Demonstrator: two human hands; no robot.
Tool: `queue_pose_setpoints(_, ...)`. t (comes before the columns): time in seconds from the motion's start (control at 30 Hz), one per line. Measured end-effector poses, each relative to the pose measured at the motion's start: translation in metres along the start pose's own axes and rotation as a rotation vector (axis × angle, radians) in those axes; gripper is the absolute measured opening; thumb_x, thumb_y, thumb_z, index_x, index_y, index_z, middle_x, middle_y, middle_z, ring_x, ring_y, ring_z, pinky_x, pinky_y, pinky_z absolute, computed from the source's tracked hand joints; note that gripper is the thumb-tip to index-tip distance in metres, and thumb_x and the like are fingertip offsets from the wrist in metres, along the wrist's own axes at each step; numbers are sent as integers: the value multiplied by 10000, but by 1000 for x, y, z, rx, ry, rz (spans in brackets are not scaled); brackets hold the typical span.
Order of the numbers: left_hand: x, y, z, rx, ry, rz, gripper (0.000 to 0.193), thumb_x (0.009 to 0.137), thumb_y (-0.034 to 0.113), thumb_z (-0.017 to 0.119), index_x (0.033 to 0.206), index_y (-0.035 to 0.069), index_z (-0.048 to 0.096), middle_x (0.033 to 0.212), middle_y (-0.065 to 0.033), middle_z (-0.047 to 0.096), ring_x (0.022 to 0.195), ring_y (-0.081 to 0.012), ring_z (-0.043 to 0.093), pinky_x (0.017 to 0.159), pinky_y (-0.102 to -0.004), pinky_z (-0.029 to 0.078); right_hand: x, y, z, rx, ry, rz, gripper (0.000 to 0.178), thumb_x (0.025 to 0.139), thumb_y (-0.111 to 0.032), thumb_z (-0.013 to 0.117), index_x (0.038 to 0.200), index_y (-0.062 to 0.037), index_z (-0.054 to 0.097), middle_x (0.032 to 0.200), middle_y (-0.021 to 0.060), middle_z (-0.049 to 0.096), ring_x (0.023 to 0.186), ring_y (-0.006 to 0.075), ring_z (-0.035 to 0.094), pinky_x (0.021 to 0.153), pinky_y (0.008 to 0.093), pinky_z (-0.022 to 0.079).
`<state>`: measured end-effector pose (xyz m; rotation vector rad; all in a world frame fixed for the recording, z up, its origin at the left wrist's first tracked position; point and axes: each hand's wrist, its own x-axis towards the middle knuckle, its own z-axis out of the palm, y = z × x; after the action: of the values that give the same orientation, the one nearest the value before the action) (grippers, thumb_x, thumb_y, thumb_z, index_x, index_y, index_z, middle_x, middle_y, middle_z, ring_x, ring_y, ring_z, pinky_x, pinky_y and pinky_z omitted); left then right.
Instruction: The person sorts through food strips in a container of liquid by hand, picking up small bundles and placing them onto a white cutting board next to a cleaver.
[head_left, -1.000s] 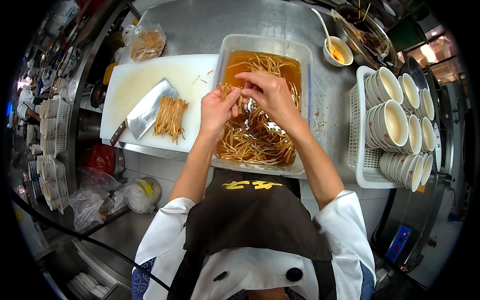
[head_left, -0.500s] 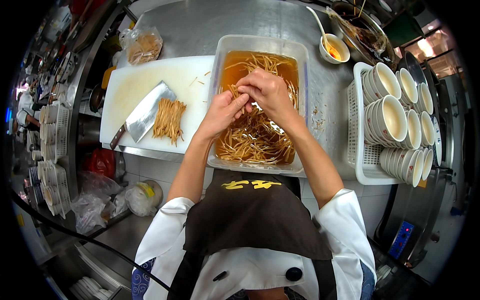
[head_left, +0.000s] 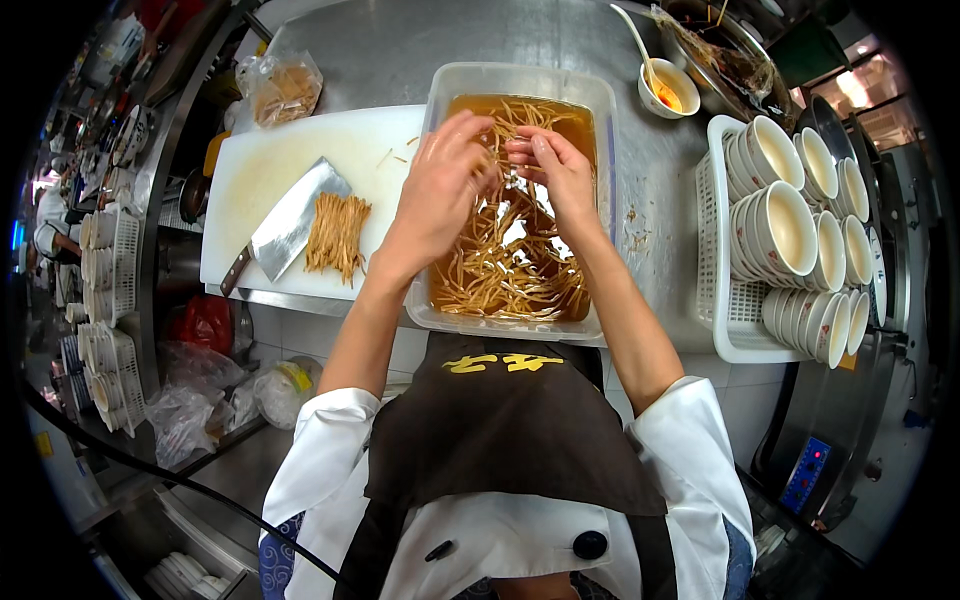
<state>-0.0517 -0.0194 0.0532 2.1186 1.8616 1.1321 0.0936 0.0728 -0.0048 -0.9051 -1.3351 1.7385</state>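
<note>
A clear plastic tub holds thin brown strips soaking in amber liquid. Over its left part is my left hand, smeared by motion, so its grip does not show. To the right, my right hand hovers above the liquid with fingers curled in toward the thumb; what they pinch, if anything, is too small to make out. Left of the tub lies a white cutting board. On it a cleaver rests beside a neat bundle of similar strips, with a few loose bits near the board's far right.
A plastic bag of brown food sits at the far left of the steel counter. At the far right stand a small bowl with a spoon and a large pan. A white basket of stacked bowls occupies the right side.
My hands were together over the tub, pinching strips. They have since moved apart, the left rising into a blur and the right shifting a little right. The tub sits slightly farther away and left.
</note>
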Motion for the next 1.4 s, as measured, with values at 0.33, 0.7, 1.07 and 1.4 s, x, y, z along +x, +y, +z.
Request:
queue_pose_setpoints(0.33,-7,-23,26,-1153,220,-724,239,950,243,443,856,34,508,619,50,369,493,-20,312,440,-159,293,-8,26,-14,-982,-209,-303,97,675,-5,658,771,-18,649,759,133,620,745,285,602,682,364,476)
queue_pose_setpoints(0.7,-26,-25,49,-1078,256,-860,228,951,253,433,803,81,464,581,75,331,450,-11,243,390,-167,187,-19,45,-2,-1527,-392,-312,304,692,-325,695,769,-31,676,871,126,598,916,278,551,753,422,448)
queue_pose_setpoints(1.07,-33,-29,56,-1090,196,-1008,207,924,247,488,815,72,481,606,64,376,471,-14,283,400,-172,215,-15,32,-2,-1256,-237,-341,215,808,-255,611,757,-55,670,595,131,595,585,262,583,606,380,446)
queue_pose_setpoints(1.4,-28,-14,55,-1189,1,-736,164,889,188,554,952,37,549,741,-3,572,539,-24,437,446,-160,306,-21,15,15,-110,-250,174,245,900,-177,513,773,11,605,579,8,548,512,71,498,480,222,412)
